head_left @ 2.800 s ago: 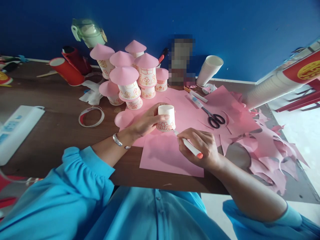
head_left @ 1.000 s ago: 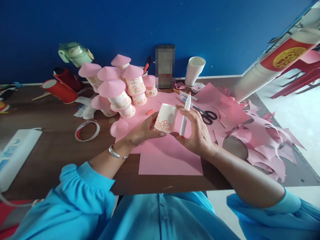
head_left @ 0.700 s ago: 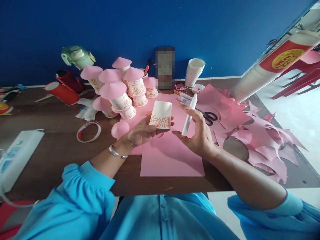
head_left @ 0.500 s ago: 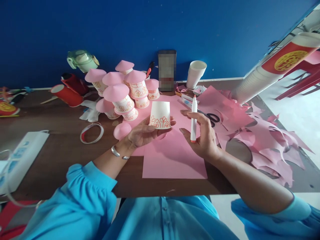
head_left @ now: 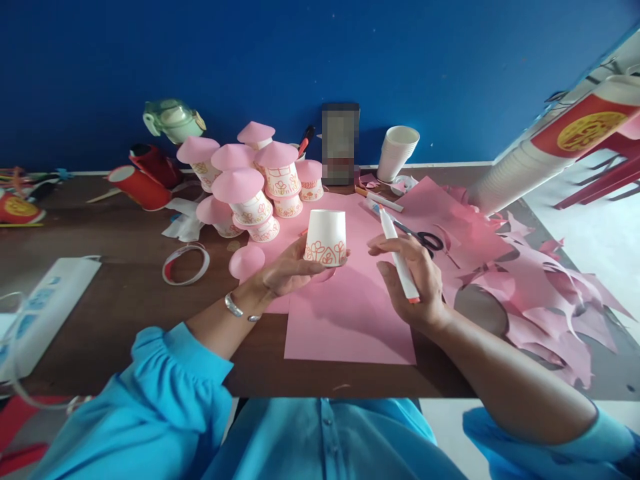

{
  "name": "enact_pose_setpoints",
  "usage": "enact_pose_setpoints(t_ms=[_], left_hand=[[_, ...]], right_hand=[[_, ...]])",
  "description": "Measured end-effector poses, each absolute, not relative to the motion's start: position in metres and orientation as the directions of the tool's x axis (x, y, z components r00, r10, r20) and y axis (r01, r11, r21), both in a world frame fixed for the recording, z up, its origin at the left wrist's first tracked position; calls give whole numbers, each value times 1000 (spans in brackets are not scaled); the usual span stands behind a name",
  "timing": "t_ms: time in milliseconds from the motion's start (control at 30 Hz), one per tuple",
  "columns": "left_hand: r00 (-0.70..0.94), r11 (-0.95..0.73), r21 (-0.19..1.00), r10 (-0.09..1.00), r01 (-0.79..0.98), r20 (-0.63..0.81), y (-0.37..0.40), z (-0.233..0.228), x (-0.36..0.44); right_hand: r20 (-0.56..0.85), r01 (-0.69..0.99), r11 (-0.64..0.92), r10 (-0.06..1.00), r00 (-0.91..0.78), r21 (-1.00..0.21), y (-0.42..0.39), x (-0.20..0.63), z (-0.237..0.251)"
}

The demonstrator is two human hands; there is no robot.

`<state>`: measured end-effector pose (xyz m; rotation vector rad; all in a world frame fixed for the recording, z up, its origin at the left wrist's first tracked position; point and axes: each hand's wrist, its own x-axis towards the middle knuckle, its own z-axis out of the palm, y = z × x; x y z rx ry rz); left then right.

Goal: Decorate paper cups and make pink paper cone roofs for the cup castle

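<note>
Above pink paper (head_left: 350, 320): white cup (head_left: 326, 237) (orange doodles), inverted.

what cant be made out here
- Cup, head view: its far side faces away, so any drawing there is hidden; the left hand covers its base.
- Marker: the right hand wraps its middle.
- Upright object by the wall: pixelated.
- Cup stack: cut off by the right edge.
</note>
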<state>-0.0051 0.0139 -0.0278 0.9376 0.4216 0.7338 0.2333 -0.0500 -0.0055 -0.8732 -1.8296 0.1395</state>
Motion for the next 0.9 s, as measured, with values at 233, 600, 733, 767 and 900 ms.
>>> enact_pose_setpoints(t_ms=[233, 600, 733, 767, 900], left_hand=[[655, 300, 883, 756, -362, 12, 14, -25, -1], [575, 157, 985, 814, -72, -88, 10, -14, -1], [513, 35, 999, 858, 17, -39, 6, -11, 2], [505, 24, 999, 862, 23, -33, 5, -10, 3], [491, 3, 998, 871, 59, -32, 4, -6, 4]], right_hand=[[826, 547, 756, 530, -190, -360, -57, 234, 4], [821, 546, 757, 534, -203, -358, -60, 229, 8], [831, 558, 764, 512, -218, -325, -59, 229, 8], [837, 547, 776, 498, -227, -313, -58, 229, 8], [836, 519, 789, 498, -230, -327, -57, 230, 7]])
